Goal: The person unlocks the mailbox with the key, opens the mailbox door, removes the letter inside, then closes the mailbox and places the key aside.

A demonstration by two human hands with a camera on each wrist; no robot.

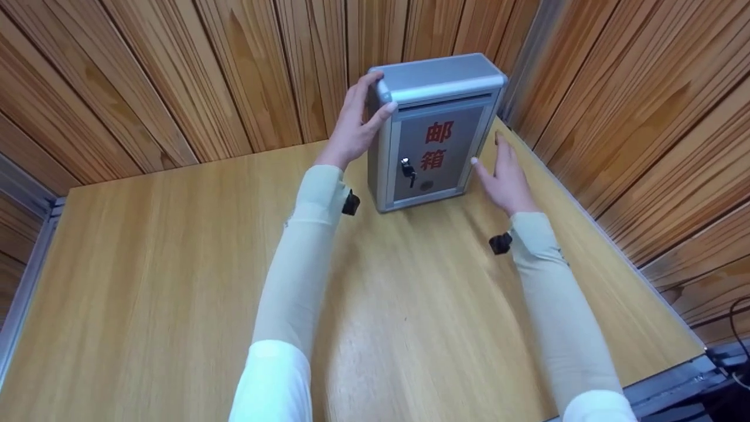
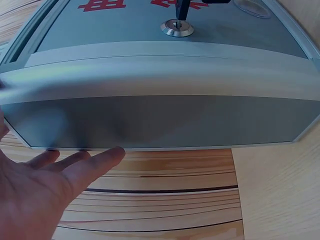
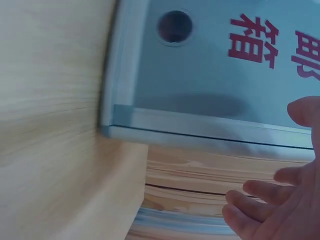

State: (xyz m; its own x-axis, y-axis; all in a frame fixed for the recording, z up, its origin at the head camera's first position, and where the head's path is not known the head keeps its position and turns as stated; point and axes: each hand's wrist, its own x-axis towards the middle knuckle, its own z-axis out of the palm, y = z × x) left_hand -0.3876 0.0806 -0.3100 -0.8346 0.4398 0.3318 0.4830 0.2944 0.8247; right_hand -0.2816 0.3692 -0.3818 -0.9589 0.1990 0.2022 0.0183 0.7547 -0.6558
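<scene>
A silver-grey metal mailbox (image 1: 439,99) with red characters stands upright on the wooden table. My left hand (image 1: 354,120) holds its upper left side, thumb at the front edge and fingers toward the back edge. In the left wrist view, several fingertips (image 2: 107,159) meet the back edge of the box's side; the thumb is mostly cut off. Beside the lower right edge, my right hand (image 1: 507,179) is spread, thumb pointing at the box, holding nothing. A key (image 1: 412,177) sits in the door's lock (image 2: 177,28), and a slot runs along the top front.
Wood-plank walls (image 1: 234,70) rise behind the table (image 1: 176,281) and along its right side. Metal rails edge the table, and a dark cable (image 1: 735,328) hangs at the far right. Small black devices (image 1: 351,203) are strapped to both wrists.
</scene>
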